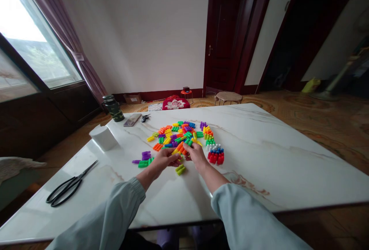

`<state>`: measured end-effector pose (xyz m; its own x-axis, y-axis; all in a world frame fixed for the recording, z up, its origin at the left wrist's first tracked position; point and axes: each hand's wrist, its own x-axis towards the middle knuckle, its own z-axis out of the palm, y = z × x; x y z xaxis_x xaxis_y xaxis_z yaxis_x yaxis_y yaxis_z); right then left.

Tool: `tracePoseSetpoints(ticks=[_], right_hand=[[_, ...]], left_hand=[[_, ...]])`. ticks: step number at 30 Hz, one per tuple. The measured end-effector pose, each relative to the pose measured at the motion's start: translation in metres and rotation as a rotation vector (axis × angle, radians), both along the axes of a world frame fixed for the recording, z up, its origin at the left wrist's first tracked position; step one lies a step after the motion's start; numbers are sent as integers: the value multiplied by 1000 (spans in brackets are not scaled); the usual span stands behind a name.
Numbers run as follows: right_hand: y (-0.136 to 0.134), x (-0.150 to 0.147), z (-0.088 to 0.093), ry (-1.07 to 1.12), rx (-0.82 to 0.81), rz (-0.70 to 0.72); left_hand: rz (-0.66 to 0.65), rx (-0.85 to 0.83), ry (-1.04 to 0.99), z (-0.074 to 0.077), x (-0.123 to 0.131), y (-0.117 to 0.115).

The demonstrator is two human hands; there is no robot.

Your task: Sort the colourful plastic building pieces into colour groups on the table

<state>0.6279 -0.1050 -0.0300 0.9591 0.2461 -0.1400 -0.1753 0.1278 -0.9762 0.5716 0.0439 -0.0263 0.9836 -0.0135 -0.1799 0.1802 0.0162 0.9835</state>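
Over the near side of a pile of colourful plastic building blocks (173, 138), my two hands meet. My left hand (163, 161) pinches a yellow block (175, 151), its fingers curled. Close by, my right hand (196, 156) has its thumb and fingers closed on an orange block (181, 148) that touches the yellow one. A green block (188, 142) shows by the right thumb; whether it is held I cannot tell. Below the hands lies a lime-green block (180, 170). Red blocks (216, 158) stand upright in a row of sorted colours right of my right hand.
Purple and green blocks (146, 162) lie left of my left hand. Farther left are black-handled scissors (67, 188), a white paper roll (103, 138), a camouflage flask (113, 108), a phone (132, 120) and keys (145, 118). Everything rests on a white marble-patterned table (288, 165).
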Motion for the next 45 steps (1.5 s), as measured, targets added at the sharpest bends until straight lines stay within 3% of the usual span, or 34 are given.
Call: tracePoseSetpoints(ticks=[7,13,20,36,39,43,45], right_hand=[[-13,17,2,175,187,-283],[-6,5,10,242,264,-40],[1,-2,10,209,207,94],[3,-10,17,114,129,100],[-3,-3,18,125,139,3],[-18,9,18,198,226,-276],[-21,9,18,199,227,-263]], left_hand=[[105,-38,110,6,2,5],[163,-126,144,16,-2,-2],[150,-36,167,25,-6,-10],[222,133,47,18,0,-8],[206,179,51,20,0,-7],[241,145,87,21,0,-7],[309,100,119,20,1,-7]])
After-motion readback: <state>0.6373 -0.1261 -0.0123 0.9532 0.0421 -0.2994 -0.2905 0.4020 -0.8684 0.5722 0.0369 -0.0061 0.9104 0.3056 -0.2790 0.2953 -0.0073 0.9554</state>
